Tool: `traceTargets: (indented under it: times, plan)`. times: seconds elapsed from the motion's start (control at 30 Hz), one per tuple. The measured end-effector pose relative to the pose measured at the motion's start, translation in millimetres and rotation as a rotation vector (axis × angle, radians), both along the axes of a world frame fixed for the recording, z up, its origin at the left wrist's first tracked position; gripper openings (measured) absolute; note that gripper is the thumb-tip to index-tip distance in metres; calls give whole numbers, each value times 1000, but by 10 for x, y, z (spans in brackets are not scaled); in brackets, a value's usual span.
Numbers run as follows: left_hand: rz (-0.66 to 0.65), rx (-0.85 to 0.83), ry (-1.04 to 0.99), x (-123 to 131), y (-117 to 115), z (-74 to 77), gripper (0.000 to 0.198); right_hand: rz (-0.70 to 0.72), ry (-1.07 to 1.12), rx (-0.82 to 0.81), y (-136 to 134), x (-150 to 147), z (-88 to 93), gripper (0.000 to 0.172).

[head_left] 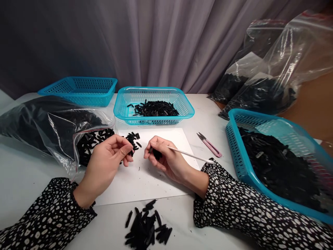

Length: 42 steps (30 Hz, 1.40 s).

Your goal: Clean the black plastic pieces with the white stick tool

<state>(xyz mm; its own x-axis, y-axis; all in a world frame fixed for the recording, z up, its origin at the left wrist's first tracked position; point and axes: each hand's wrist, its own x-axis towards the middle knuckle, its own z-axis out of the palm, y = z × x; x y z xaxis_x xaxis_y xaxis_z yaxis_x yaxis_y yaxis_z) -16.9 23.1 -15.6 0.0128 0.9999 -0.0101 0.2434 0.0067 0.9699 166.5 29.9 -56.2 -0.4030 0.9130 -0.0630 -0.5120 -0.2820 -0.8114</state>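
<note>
Over a white sheet of paper (125, 191), my right hand (170, 158) is closed around a long white cotton swab (188, 152), its stick pointing back toward my wrist. Some small black pieces (156, 153) also sit inside those curled fingers. To the left, my left hand (108, 161) is pinched with thumb against fingers; whatever is in the pinch is hidden. Just beyond that hand lies a small group of short black strips (134, 138) on the paper. Closer to me, another pile of black strips (142, 227) rests on the table.
A clear bag (52, 119) of black strips spills open at left. Blue baskets stand at back left (104, 100), back middle (153, 121), and right (235, 149); the latter two hold black pieces. Pink-handled thread snips (209, 144) lie right of the paper. Filled bags (270, 86) stand behind.
</note>
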Motion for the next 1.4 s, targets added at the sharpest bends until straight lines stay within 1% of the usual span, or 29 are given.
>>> traceTargets:
  times: [0.03, 0.1, 0.17, 0.23, 0.33, 0.43, 0.5, 0.6, 0.73, 0.9, 1.03, 1.23, 1.4]
  plan:
    - [10, -80, -106, 21, -9, 1, 25, 1, 11, 9, 6, -3, -2, 27]
    - [31, -183, -267, 65, -31, 8, 32, -1, -1, 12, 4, -7, 3, 27]
    - [41, -243, -366, 105, -58, 22, 34, -7, -60, 15, -14, -8, 17, 27]
    - [39, -272, -412, 130, -88, 32, 32, -1, -125, 64, -37, -10, 23, 28]
    - [23, -285, -417, 137, -127, 35, 30, -8, -181, 180, -56, -14, -1, 33]
    - [9, -288, -412, 129, -148, 35, 30, -27, -186, 209, -48, -14, -50, 27]
    - [-3, -297, -407, 127, -150, 40, 31, -14, -160, 188, -36, -12, -73, 27]
    - [-13, -303, -402, 130, -140, 51, 34, -6, -123, 104, -27, -9, -70, 31]
    - [20, -286, -404, 125, -116, 45, 36, -43, -113, 26, -33, -5, -23, 35]
    - [102, -240, -439, 113, -83, 4, 34, -40, -97, 12, -38, -2, -6, 34]
    - [160, -222, -503, 115, -71, -14, 37, -61, -110, 17, -25, -11, -22, 32]
    - [171, -201, -518, 109, -77, -3, 36, -52, -44, 44, -8, -24, -37, 26]
    - [173, -203, -488, 119, -69, 16, 38, -56, -54, 48, -23, -23, -24, 23]
